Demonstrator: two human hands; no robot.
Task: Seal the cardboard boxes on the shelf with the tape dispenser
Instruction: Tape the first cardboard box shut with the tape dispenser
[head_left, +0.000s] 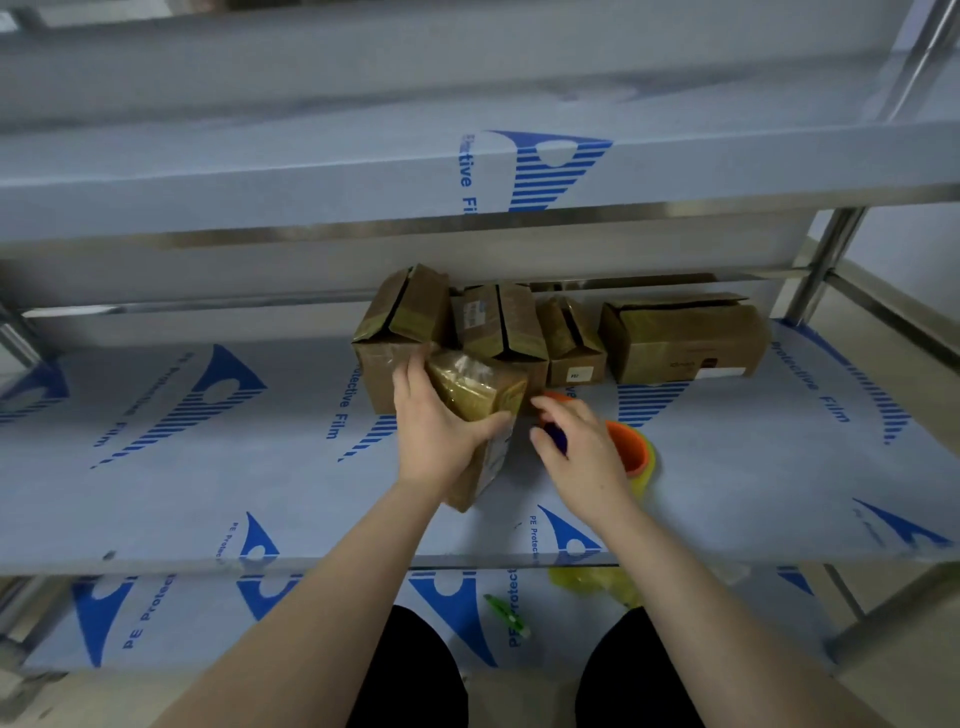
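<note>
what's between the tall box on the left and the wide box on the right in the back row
Two boxes: a medium box and, right of it, a small box, shown in the head view.

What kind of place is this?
Probably a stockroom or packing area: steel shelving covered in blue protective film, a row of taped cardboard boxes, and an orange tape dispenser on the shelf.

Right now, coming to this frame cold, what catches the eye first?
The two hands at mid-shelf stand out first. The left hand grips a small tape-wrapped box, tilted, while the right hand closes over an orange tape dispenser just beside it. Behind them a row of cardboard boxes stands along the back of the shelf, whose surface carries blue-printed protective film.
</note>
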